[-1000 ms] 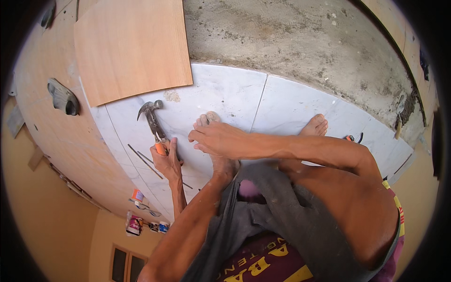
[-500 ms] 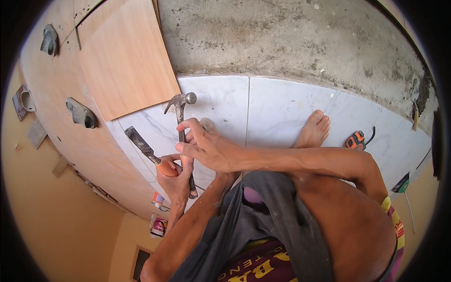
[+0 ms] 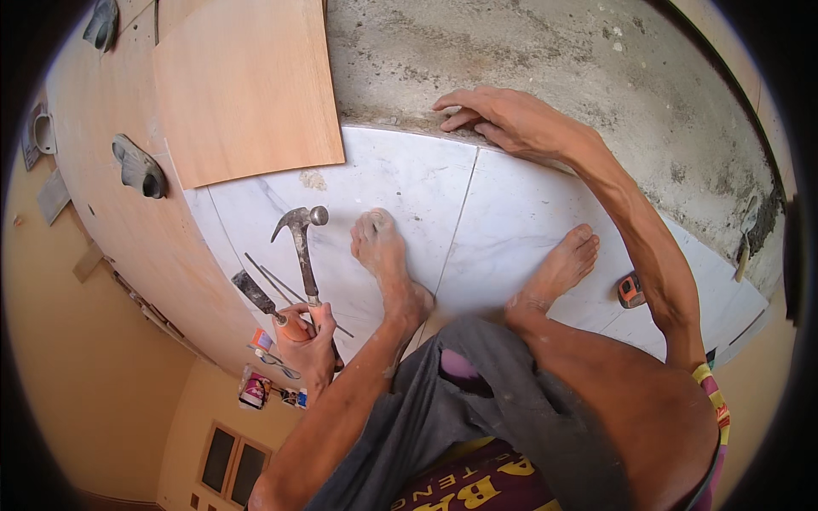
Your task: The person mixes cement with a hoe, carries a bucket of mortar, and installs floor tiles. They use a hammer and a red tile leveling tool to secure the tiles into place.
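Note:
My left hand (image 3: 308, 342) grips a claw hammer (image 3: 302, 251) and a stained scraper-like tool (image 3: 256, 292) with an orange handle, held together, heads pointing away from me. My right hand (image 3: 503, 119) is stretched forward over the back edge of the white marble-look tiles (image 3: 413, 179), at their seam with the rough grey concrete (image 3: 571, 60). Its fingers are apart and nothing shows in them; I cannot tell whether the fingertips touch. My bare feet stand on the tiles. Thin dark strips (image 3: 264, 277) lie beside the tools.
A plywood sheet (image 3: 247, 85) overlaps the tiles at back left, with grey clogs (image 3: 136, 166) on the boards beside it. An orange tape measure (image 3: 630, 291) sits by my right arm, a trowel (image 3: 745, 238) at far right. Small containers (image 3: 254, 388) stand along the lower-left side.
My right hand has left the hammer and reached forward and right to the tile edge. My left hand now holds hammer and scraper together, a little lower.

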The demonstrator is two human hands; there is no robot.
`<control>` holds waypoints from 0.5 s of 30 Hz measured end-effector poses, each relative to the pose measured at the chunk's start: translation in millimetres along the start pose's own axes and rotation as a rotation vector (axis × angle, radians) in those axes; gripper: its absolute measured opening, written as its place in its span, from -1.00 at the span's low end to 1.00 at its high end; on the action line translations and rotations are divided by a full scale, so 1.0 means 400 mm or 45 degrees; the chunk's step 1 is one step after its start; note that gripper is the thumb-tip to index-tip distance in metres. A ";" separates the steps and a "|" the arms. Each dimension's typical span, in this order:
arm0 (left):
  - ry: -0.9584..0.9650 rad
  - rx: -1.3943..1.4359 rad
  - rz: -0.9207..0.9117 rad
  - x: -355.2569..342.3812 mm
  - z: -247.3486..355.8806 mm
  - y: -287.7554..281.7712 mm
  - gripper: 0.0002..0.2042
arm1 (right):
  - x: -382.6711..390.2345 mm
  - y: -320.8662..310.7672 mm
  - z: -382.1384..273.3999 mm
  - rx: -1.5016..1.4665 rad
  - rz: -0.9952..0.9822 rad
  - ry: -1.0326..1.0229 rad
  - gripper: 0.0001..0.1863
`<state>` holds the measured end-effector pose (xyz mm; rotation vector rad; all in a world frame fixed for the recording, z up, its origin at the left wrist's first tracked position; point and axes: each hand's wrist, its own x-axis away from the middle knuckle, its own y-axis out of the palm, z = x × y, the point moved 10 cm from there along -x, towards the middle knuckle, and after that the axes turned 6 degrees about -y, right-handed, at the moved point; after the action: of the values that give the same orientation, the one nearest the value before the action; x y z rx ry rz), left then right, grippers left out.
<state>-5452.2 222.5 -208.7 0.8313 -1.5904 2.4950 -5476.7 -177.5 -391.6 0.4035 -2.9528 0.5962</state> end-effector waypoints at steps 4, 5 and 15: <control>-0.094 0.039 0.074 0.020 -0.127 0.003 -0.67 | -0.001 -0.001 -0.012 0.135 -0.059 -0.044 -0.40; -0.067 -0.105 0.111 0.023 -0.100 0.009 -0.67 | -0.003 -0.003 -0.012 0.157 -0.084 -0.017 -0.39; 0.117 -0.005 -0.199 -0.007 0.115 0.056 -0.64 | 0.119 0.091 -0.190 -0.637 -0.207 0.512 -0.54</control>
<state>-5439.0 173.5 -213.6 0.7945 -1.4422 2.3844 -5528.8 -126.6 -328.1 0.4048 -2.5240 -0.0824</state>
